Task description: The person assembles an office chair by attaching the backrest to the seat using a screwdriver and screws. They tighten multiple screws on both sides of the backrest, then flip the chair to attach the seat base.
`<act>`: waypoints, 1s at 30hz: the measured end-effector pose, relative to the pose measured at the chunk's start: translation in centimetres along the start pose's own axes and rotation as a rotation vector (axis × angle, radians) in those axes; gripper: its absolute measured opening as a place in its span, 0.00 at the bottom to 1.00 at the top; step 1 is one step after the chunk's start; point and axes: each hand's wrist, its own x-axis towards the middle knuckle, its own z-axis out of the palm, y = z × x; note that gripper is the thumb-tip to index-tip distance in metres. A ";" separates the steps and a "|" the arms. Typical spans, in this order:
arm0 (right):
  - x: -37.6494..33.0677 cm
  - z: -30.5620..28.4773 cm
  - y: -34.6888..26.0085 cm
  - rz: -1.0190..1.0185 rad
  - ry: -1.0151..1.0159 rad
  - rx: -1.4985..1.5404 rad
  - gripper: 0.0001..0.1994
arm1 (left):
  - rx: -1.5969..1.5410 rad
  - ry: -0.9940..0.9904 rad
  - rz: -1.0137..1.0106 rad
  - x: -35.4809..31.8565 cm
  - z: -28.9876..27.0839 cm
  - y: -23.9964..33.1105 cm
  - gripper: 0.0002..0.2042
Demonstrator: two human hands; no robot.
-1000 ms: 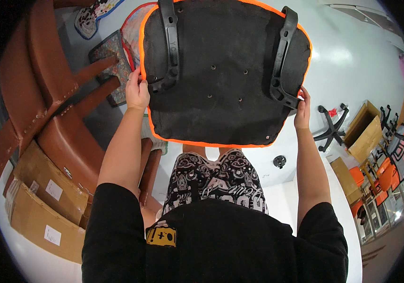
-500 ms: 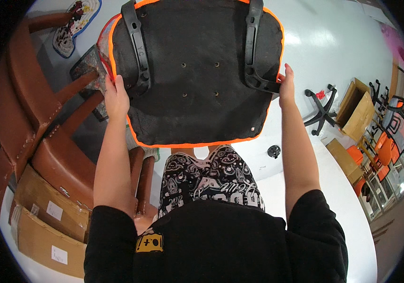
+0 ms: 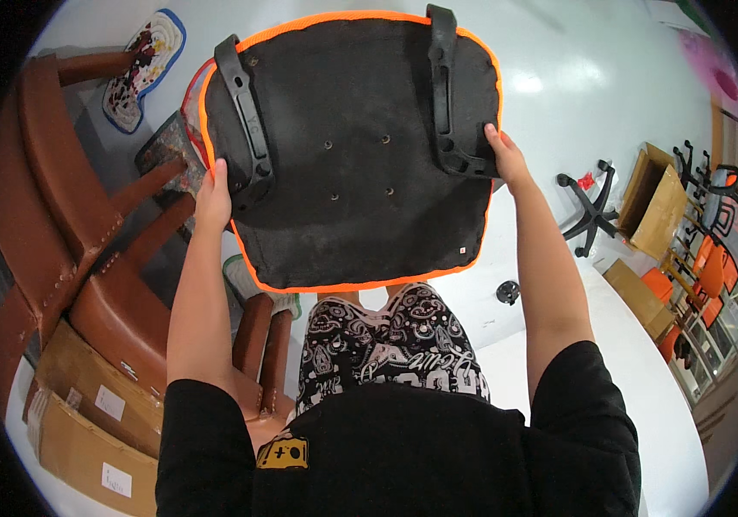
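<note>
Held up in front of me is a chair seat [image 3: 360, 215], its black underside facing me and an orange edge running all round it. Two black armrest brackets [image 3: 443, 95] are fixed along its left and right sides, and several bolt holes show in the middle. My left hand [image 3: 214, 196] grips the left edge below the left bracket, thumb on the underside. On the right edge, my right hand [image 3: 505, 157] is closed beside the lower end of the right bracket. The fingers of both hands are partly hidden behind the seat.
Brown leather chairs [image 3: 67, 172] crowd the left side, with open cardboard boxes [image 3: 84, 439] below them. To the right lie a black five-star chair base [image 3: 591, 211], a cardboard box [image 3: 655, 202] and orange chairs [image 3: 714, 267]. A small black round part [image 3: 508, 293] rests near a white surface [image 3: 636, 379].
The seat has come down slightly and shifted a little left in view, so its far orange edge now shows whole. Both hands keep their hold on it.
</note>
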 end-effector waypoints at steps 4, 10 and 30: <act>-0.7 0.0 -0.8 -0.034 -0.061 0.018 0.31 | -0.116 0.045 -0.022 -0.2 -1.2 -1.1 0.38; -2.9 1.5 -4.7 -0.143 -0.081 -0.138 0.30 | -0.262 0.126 -0.038 -3.4 -4.0 -3.3 0.37; -0.5 5.0 -2.7 -0.296 0.056 -0.469 0.26 | 0.020 0.361 0.156 -6.9 2.8 -12.8 0.21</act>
